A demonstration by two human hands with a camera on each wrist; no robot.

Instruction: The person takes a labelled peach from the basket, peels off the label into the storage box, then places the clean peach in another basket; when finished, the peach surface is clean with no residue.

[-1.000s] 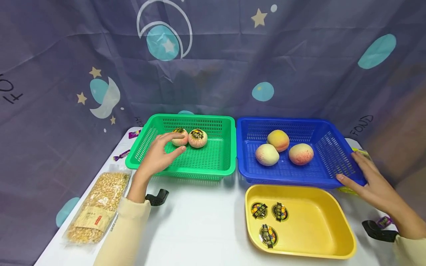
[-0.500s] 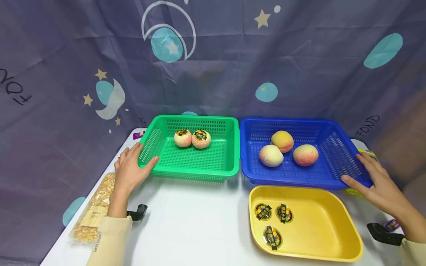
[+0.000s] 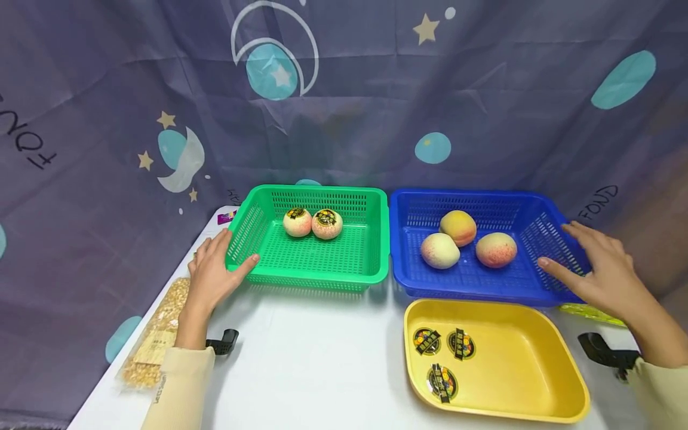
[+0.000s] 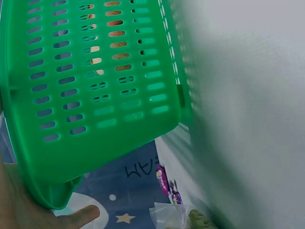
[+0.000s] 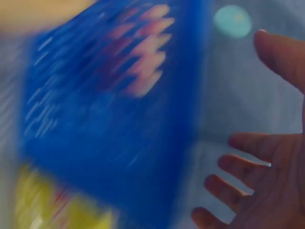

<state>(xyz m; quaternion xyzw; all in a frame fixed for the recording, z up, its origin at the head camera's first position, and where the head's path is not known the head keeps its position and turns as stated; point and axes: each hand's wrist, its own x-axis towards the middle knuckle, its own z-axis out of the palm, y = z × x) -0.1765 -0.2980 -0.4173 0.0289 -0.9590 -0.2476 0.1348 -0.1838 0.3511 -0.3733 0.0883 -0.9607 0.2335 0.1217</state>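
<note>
The left hand [image 3: 212, 276] is resting with fingers relaxed against the green basket [image 3: 258, 200] at its 8 o'clock corner, thumb touching the front rim. The right hand [image 3: 596, 269] is hovering, fingers spread and holding nothing, over the 4 o'clock side of the blue basket [image 3: 408, 280], which is sitting just beside the green one, at its 3 o'clock.

Motion blur smears the blue basket [image 5: 109, 124] in the right wrist view.
</note>
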